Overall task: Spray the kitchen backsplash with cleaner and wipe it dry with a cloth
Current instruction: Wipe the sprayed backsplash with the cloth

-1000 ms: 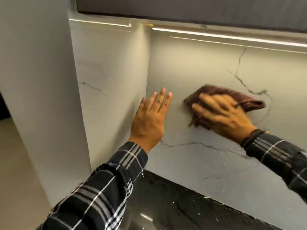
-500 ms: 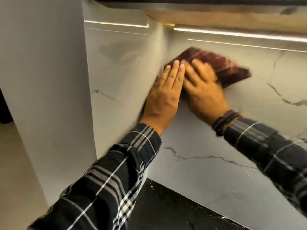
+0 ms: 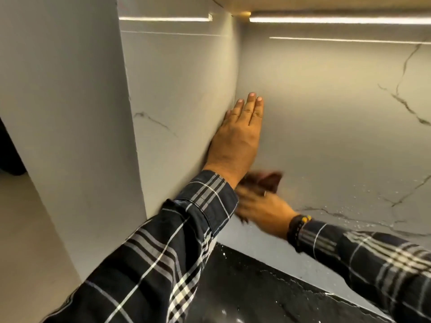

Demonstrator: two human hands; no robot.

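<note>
Cloth [image 3: 268, 180] now lower, seemingly mid-wipe

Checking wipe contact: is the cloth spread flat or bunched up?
Bunched. The cloth shows as a crumpled dark-red wad under the right hand, pressed to the backsplash; motion blur hides the folds.

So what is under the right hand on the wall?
A dark reddish-brown cloth lies between the right hand and the marble backsplash. Only its upper edge shows above the fingers; the rest is covered by the hand and the left sleeve, and blurred.
</note>
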